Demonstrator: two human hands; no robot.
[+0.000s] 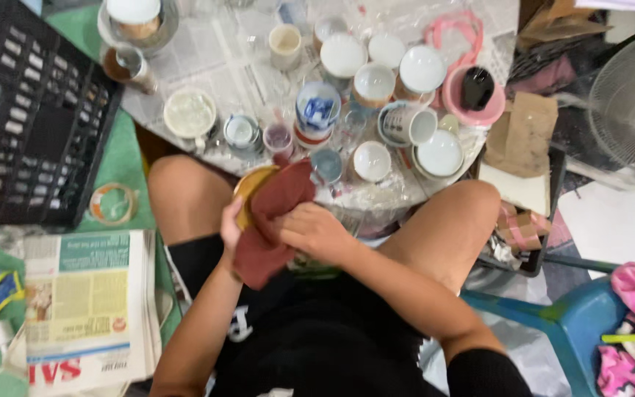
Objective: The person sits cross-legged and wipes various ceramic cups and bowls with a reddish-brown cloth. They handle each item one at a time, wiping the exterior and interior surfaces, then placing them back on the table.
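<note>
Seated over bare knees, a person's left hand (pixel 231 224) grips a yellow dish (pixel 248 190) while the right hand (pixel 316 234) presses a dark red cloth (pixel 273 220) against it, cups (pixel 372 160) crowding the newspaper-covered table (pixel 214 66) beyond.

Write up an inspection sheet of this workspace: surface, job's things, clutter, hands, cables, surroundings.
Surface: low table covered in newspaper and clear plastic.
Job's things: yellow dish and dark red cloth, over the lap.
Clutter: many cups and bowls; pink bowl; tape roll.
Hands: left hand in a grip on the dish edge; right hand pressing the cloth onto it.
Cables: nothing seen.
Surroundings: black crate, stacked newspapers, fan, blue chair.
</note>
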